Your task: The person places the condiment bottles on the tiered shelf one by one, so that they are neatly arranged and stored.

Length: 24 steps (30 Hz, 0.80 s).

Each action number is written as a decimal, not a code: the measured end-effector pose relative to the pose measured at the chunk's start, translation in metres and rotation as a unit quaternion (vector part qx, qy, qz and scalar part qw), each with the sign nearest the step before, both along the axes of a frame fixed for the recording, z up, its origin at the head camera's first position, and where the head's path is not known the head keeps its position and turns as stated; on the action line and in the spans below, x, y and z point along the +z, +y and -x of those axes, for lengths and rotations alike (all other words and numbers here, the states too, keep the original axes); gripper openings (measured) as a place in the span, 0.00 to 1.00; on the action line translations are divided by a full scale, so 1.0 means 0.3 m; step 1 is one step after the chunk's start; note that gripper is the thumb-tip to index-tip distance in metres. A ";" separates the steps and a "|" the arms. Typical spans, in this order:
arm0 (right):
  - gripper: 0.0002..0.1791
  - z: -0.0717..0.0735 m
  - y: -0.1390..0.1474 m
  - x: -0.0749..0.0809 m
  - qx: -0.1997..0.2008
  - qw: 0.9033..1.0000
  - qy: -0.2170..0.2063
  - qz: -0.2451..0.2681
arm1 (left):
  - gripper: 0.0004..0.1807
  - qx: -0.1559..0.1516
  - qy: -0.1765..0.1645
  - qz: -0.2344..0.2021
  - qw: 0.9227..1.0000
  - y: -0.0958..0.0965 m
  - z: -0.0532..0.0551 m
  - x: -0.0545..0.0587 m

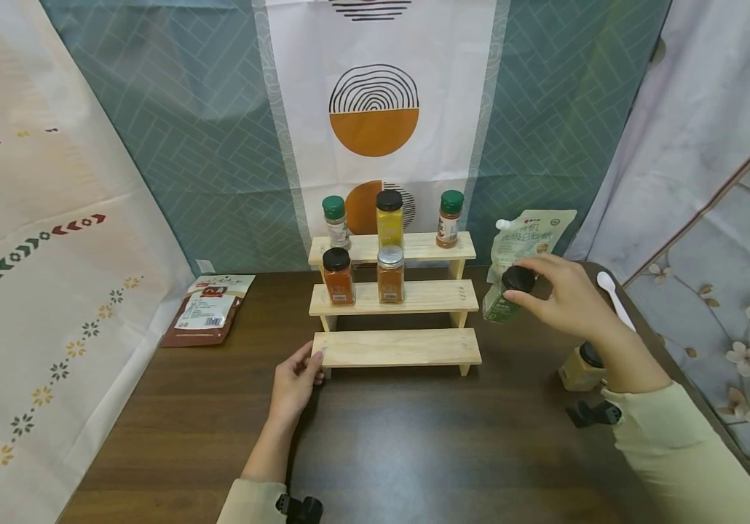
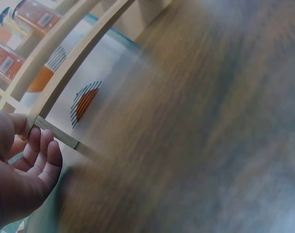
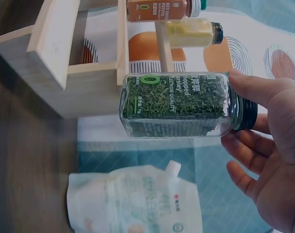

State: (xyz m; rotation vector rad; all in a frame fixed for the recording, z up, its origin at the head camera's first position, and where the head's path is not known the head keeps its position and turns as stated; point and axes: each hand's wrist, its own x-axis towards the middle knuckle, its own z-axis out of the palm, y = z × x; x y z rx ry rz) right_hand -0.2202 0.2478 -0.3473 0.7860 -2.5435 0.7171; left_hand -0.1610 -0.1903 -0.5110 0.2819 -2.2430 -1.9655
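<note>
My right hand pinches the black cap of a square glass jar of chopped parsley, just right of a three-step wooden rack. The jar of green flakes is tilted in the head view, in front of a pale spouted pouch. At the rack's left side, my left hand grips the end of the lowest step, thumb on top. On the middle step stand a black-capped jar of orange-red spice and a silver-capped brown one. Nothing stands on the lowest step.
The top step holds two green-capped jars and a yellow jar between them. A black-capped jar is partly hidden by my right forearm, near a white spoon. A brown packet lies at the back left.
</note>
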 end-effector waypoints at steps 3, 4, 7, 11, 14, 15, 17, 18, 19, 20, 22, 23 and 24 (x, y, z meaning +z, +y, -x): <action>0.28 0.017 -0.021 0.008 0.011 1.000 0.006 0.004 | 0.24 0.000 -0.001 0.001 1.000 0.000 0.000 -0.002; 0.28 0.022 -0.027 0.011 0.014 1.000 0.006 0.003 | 0.24 0.000 0.000 0.001 1.000 0.000 -0.001 -0.003; 0.28 0.036 -0.043 0.016 0.015 1.000 0.001 0.001 | 0.24 0.002 0.005 -0.003 1.000 0.002 0.000 -0.005; 0.29 0.055 -0.065 0.024 0.010 1.000 -0.016 -0.006 | 0.24 0.001 0.010 -0.006 1.000 0.002 -0.002 -0.007; 0.28 0.071 -0.082 0.030 0.011 0.999 -0.029 -0.009 | 0.24 0.002 0.009 -0.006 1.000 0.002 -0.003 -0.009; 0.28 0.077 -0.089 0.033 0.013 0.999 -0.033 -0.009 | 0.24 0.003 0.007 -0.007 1.000 0.002 -0.003 -0.008; 0.28 0.088 -0.101 0.038 0.014 0.999 -0.039 -0.010 | 0.24 0.003 0.007 -0.005 1.000 0.002 -0.004 -0.009; 0.28 0.093 -0.108 0.040 0.015 0.999 -0.041 -0.009 | 0.24 0.003 0.007 -0.004 1.000 0.002 -0.003 -0.009; 0.28 0.098 -0.115 0.042 0.017 0.999 -0.041 -0.009 | 0.24 0.003 0.007 -0.004 1.000 0.003 -0.003 -0.008; 0.28 0.103 -0.122 0.044 0.020 0.999 -0.041 -0.009 | 0.23 0.003 0.007 -0.003 1.000 0.003 -0.003 -0.008; 0.27 0.115 -0.136 0.044 0.025 0.999 -0.035 -0.012 | 0.23 0.004 0.007 -0.004 1.000 0.004 -0.003 -0.005; 0.27 0.119 -0.144 0.044 0.028 0.999 -0.030 -0.015 | 0.23 0.005 0.007 -0.004 1.000 0.004 -0.003 -0.004; 0.27 0.123 -0.151 0.044 0.034 0.999 -0.027 -0.016 | 0.23 0.006 0.006 -0.006 1.000 0.006 -0.003 -0.003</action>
